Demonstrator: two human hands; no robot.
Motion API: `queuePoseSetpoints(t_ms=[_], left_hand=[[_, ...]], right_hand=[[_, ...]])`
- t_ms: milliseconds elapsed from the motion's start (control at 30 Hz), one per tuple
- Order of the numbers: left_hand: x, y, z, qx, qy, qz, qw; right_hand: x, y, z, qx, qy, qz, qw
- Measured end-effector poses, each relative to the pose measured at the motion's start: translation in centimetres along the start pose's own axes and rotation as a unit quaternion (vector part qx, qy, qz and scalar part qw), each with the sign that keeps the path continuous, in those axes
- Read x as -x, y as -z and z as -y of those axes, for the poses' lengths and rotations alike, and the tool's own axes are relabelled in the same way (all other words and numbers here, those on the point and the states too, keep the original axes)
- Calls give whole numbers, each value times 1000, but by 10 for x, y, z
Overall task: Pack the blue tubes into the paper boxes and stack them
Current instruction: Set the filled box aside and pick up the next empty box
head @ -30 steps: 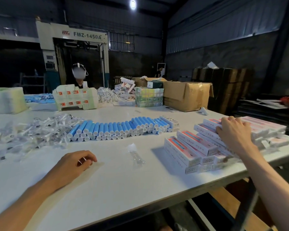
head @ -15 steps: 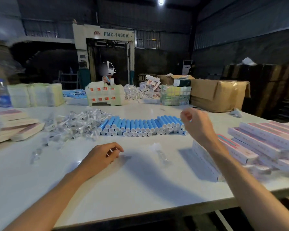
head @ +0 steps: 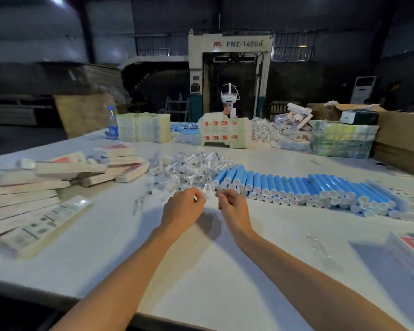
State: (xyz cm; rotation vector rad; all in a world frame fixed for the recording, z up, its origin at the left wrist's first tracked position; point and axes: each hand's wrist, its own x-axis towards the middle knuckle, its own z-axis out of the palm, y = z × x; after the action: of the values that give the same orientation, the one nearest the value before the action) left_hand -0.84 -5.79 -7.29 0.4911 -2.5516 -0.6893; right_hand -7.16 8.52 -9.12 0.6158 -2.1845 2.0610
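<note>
Pinched in the grip of left hand (head: 183,207) and right hand (head: 231,205) together: clear packet (head: 207,194), just before tubes (head: 296,185) on counter (head: 201,271); boxes (head: 29,187) left of tubes.

"FMZ-1450A" — grey lettering on the pale machine (head: 230,51), red logo beside

blue tubes (head: 296,185) white-capped, white table (head: 213,271)

Tabletop (head: 201,271) white, smooth, faint sheen. Blue tubes (head: 296,185) glossy plastic, white plastic caps. Paper boxes (head: 58,168) matt printed card. Clear plastic piece (head: 208,194) glossy, thin; heap (head: 191,168) of the same shiny, crinkly. Carton (head: 402,144) brown matt cardboard. Bottle (head: 112,125) clear plastic, blue label.
</note>
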Motion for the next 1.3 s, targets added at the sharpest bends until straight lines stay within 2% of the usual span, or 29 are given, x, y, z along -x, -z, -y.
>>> queuePoseSetpoints(t_ms=[100,333,467,600,900,1033,1300], left_hand=[[-28,19,23,-64,19,22,998],[-119,61,100,-211,84,-40,973],[-171,67,148,-313,130,-1,941],[-198,51,183,-357,143,18,923],[-202,47,187,-352,138,1,926],[-192,70,179,-270,167,20,948],[-109,124,126,-185,185,40,964]], right_hand=[[-9,-3,-16,-34,-21,4,999],[-3,-6,-20,-38,-11,49,998],[-5,-7,-20,-44,-7,62,997],[-8,-9,-19,-42,-10,83,996],[-9,-9,-14,-28,-20,92,995],[-7,-7,-12,-23,-25,83,996],[-2,-4,-7,-17,-25,68,997]])
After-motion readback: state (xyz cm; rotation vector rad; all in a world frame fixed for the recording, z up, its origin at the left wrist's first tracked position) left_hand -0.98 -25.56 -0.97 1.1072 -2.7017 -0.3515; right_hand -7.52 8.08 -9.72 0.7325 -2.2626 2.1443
